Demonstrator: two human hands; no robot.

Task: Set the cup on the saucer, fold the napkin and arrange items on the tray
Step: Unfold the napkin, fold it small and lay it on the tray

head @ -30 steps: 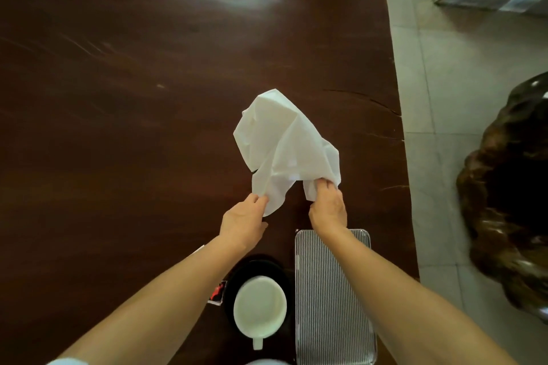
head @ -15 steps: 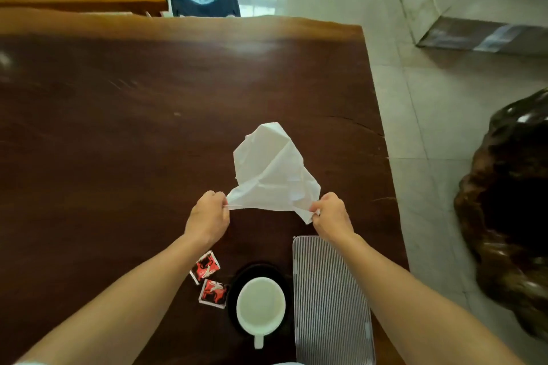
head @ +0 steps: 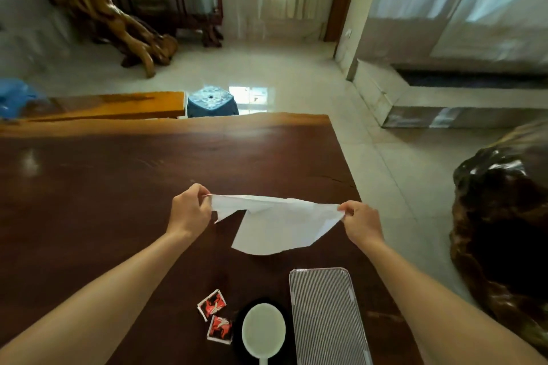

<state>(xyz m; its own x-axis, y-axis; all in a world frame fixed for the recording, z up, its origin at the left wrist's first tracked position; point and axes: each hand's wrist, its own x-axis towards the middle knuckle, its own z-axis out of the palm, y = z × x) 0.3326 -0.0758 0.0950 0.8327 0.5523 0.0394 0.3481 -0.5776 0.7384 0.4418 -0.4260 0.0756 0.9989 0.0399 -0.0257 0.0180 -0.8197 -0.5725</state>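
A white napkin (head: pixel 275 225) is stretched in the air above the dark wooden table (head: pixel 103 187). My left hand (head: pixel 189 210) pinches its left corner and my right hand (head: pixel 360 221) pinches its right corner; the loose part hangs down toward me. Near the front edge a white cup (head: pixel 263 330) stands on a black saucer (head: pixel 292 332), its handle pointing toward me. To the right of the saucer lies a ribbed grey tray (head: pixel 326 317) with nothing on it.
Two red sachets (head: pixel 216 317) lie left of the saucer. The table's right edge runs just past the tray, with tiled floor beyond. A large dark carved wooden piece (head: pixel 504 216) stands at the right. A wooden bench (head: pixel 118 105) and blue stool (head: pixel 212 102) sit behind the table.
My hands have moved apart and pulled the crumpled napkin out wide between them. The camera has tilted up, so the room behind the table now shows.
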